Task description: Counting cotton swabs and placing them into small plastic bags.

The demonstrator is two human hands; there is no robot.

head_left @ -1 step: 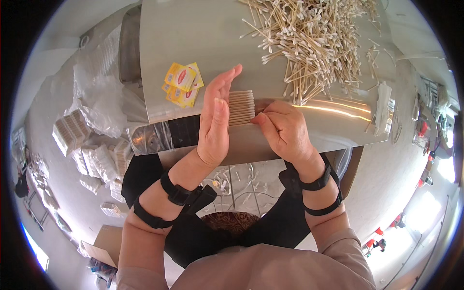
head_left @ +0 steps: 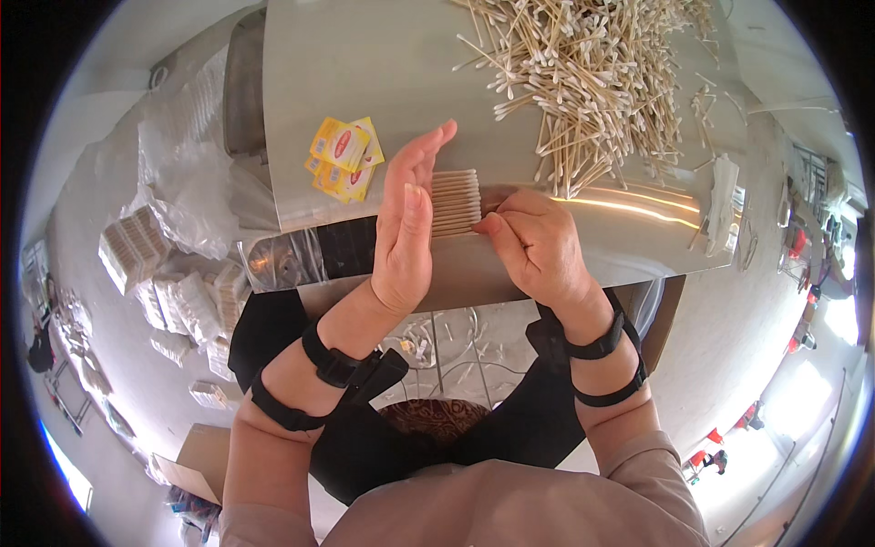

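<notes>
A neat row of cotton swabs lies side by side on the steel table, white tips toward the right. Along its left end my left hand stands on edge, fingers stretched out and thumb up; it hides the swabs' other ends. My right hand is closed at the right of the row, its thumb and curled forefinger at the lowest white tips. What lies inside its fingers, if anything, is hidden. Beyond both hands, a big loose heap of cotton swabs covers the far right of the table.
Several yellow packets lie left of my left hand on the steel table. White strips rest at the right edge. Bundled swab packs, plastic film and an open carton stand on the left.
</notes>
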